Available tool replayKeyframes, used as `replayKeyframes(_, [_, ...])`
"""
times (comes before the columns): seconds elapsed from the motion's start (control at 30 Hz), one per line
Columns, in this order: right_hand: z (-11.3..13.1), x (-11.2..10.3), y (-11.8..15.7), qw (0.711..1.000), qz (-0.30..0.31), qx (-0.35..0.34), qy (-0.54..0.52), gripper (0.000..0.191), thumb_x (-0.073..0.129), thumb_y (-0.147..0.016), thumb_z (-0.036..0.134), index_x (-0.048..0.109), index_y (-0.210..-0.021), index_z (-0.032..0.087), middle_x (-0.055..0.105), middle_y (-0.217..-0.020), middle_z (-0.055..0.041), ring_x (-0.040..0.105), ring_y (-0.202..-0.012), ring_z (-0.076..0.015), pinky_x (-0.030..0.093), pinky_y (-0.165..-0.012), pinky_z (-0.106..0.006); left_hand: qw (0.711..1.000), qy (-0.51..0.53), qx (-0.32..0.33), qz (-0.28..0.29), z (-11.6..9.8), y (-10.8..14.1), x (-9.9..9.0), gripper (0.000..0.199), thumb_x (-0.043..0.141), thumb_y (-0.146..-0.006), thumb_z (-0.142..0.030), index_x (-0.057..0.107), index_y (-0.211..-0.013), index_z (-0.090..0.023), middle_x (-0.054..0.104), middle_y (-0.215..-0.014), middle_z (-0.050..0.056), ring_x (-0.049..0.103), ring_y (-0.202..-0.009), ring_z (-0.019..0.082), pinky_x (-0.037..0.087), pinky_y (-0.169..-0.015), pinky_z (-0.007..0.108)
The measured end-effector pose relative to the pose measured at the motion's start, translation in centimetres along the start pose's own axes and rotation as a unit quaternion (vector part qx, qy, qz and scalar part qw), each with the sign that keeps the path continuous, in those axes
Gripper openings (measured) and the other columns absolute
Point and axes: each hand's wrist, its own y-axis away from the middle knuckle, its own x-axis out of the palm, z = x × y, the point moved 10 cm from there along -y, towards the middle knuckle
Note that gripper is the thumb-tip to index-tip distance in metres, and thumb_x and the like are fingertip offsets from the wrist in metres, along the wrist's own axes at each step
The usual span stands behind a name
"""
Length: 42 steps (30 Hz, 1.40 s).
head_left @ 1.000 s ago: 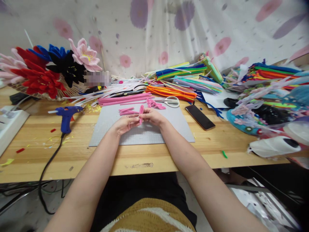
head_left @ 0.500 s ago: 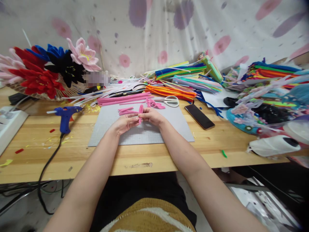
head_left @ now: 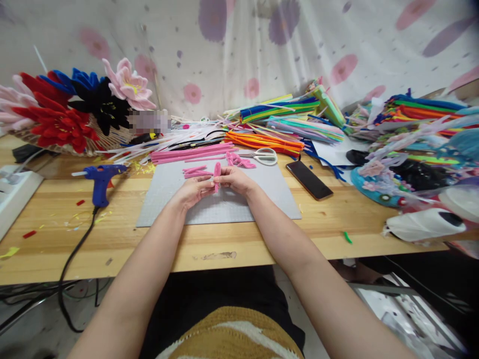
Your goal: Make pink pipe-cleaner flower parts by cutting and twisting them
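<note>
The left hand (head_left: 193,192) and the right hand (head_left: 236,180) pinch between their fingers a narrow, bright-pink, fuzzy chenille piece (head_left: 217,172), which stands nearly upright above the flat grey cutting mat (head_left: 271,203), midway along the front edge of the wooden counter (head_left: 224,242); the left fingers look clamped on its lower part, the right ones on its side. The soft pile could slip or twist if one pinch loosens, and too hard a squeeze could kink it out of shape; the short, straight pink chenille lengths (head_left: 196,171) lie just beyond the left hand, so a stray knuckle could scatter them; toward the counter's left end, the blue glue gun's (head_left: 102,180) black cord drops over the front edge, where a snag could drag it down. The fingers hide the piece's lower end; the fingertips' exact contact is too small to make out; the right arm is cut off below.
</note>
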Motion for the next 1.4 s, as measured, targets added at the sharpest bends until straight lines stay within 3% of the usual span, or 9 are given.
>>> replayKeyframes(0.27, [0.3, -0.5, 0.0, 0.999, -0.024, -0.005, 0.034, 0.025, 0.072, -0.055, 0.029, 0.055, -0.065, 0.012, 0.052, -0.055, 0.0042, 0.036, -0.046, -0.0031, 0.022, -0.044, -0.019, 1.000, -0.009, 0.019, 0.010, -0.3, 0.1, 0.1, 0.026, 0.066, -0.061, 0.000, 0.060, -0.084, -0.009, 0.067, -0.072, 0.006, 0.065, -0.066, 0.014, 0.054, -0.067, 0.027])
replayKeyframes(0.33, [0.2, -0.7, 0.0, 0.998, -0.032, 0.004, 0.052, 0.025, 0.072, -0.056, 0.029, 0.056, -0.067, 0.013, 0.052, -0.056, 0.0039, 0.037, -0.046, -0.0034, 0.023, -0.044, -0.018, 0.998, -0.033, 0.044, -0.013, -1.0, 0.1, -0.4, 0.027, 0.067, -0.061, -0.005, 0.060, -0.087, -0.012, 0.066, -0.072, 0.005, 0.064, -0.067, 0.014, 0.054, -0.066, 0.029])
replayKeyframes(0.43, [-0.2, 0.5, 0.3, 0.995, 0.016, 0.038, 0.090, 0.022, 0.070, -0.059, 0.028, 0.056, -0.067, 0.013, 0.051, -0.055, 0.0042, 0.037, -0.045, -0.0036, 0.022, -0.042, -0.018, 0.991, -0.067, 0.101, -0.059, -2.4, 0.1, -1.6, 0.024, 0.070, -0.063, -0.016, 0.063, -0.086, -0.013, 0.063, -0.068, 0.001, 0.057, -0.058, 0.009, 0.053, -0.060, 0.026])
replayKeyframes(0.53, [-0.7, 2.6, 1.0, 0.989, 0.095, 0.078, 0.083, 0.023, 0.070, -0.062, 0.028, 0.053, -0.066, 0.013, 0.048, -0.051, 0.0049, 0.035, -0.043, -0.0041, 0.022, -0.041, -0.018, 0.989, -0.070, 0.132, -0.022, -3.1, 0.1, -1.4, 0.027, 0.072, -0.063, -0.028, 0.068, -0.085, -0.013, 0.063, -0.071, 0.001, 0.055, -0.060, 0.008, 0.052, -0.060, 0.023])
replayKeyframes(0.63, [-0.6, 3.5, 1.2, 0.989, 0.116, 0.081, 0.040, 0.028, 0.066, -0.070, 0.035, 0.048, -0.062, 0.015, 0.042, -0.047, 0.0058, 0.033, -0.042, -0.0048, 0.022, -0.041, -0.018, 0.990, -0.055, 0.132, 0.006, -3.0, 0.0, -1.0, 0.028, 0.076, -0.059, -0.031, 0.069, -0.079, -0.013, 0.064, -0.072, 0.002, 0.056, -0.064, 0.008, 0.050, -0.059, 0.020])
replayKeyframes(0.73, [-0.5, 3.9, 1.0, 0.990, 0.122, 0.067, -0.010, 0.036, 0.055, -0.080, 0.042, 0.044, -0.059, 0.015, 0.034, -0.045, 0.0062, 0.027, -0.042, -0.0049, 0.020, -0.040, -0.018, 0.990, -0.027, 0.138, -0.019, -3.0, -0.1, -1.4, 0.024, 0.079, -0.055, -0.028, 0.067, -0.072, -0.015, 0.062, -0.066, -0.001, 0.052, -0.057, 0.006, 0.046, -0.055, 0.017])
replayKeyframes(0.93, [-1.3, 4.2, 0.2, 0.988, 0.113, 0.073, -0.076, 0.035, 0.044, -0.088, 0.035, 0.042, -0.059, 0.015, 0.031, -0.046, 0.0058, 0.024, -0.041, -0.0053, 0.020, -0.039, -0.016, 0.973, -0.058, 0.215, -0.062, -4.1, 0.0, -1.7, 0.018, 0.076, -0.059, -0.026, 0.062, -0.062, -0.015, 0.058, -0.060, -0.003, 0.049, -0.053, 0.005, 0.041, -0.053, 0.017])
replayKeyframes(1.23, [-2.1, 5.0, 0.2, 0.977, 0.125, 0.111, -0.130, 0.037, 0.036, -0.089, 0.026, 0.037, -0.053, 0.016, 0.027, -0.046, 0.0056, 0.020, -0.039, -0.0049, 0.017, -0.037, -0.016, 0.960, -0.067, 0.258, -0.088, -4.4, 0.6, -1.6, 0.023, 0.071, -0.062, -0.026, 0.051, -0.054, -0.016, 0.049, -0.052, -0.005, 0.045, -0.050, 0.006, 0.042, -0.052, 0.018])
replayKeyframes(1.4, [-1.7, 3.8, -0.1, 0.991, 0.085, 0.073, -0.071, 0.031, 0.046, -0.084, 0.028, 0.043, -0.056, 0.015, 0.034, -0.044, 0.0045, 0.028, -0.040, -0.0061, 0.021, -0.039, -0.018, 0.969, -0.090, 0.216, -0.075, -4.3, 0.5, -1.6, 0.026, 0.070, -0.063, -0.034, 0.052, -0.055, -0.017, 0.041, -0.048, -0.005, 0.040, -0.047, 0.007, 0.044, -0.050, 0.020])
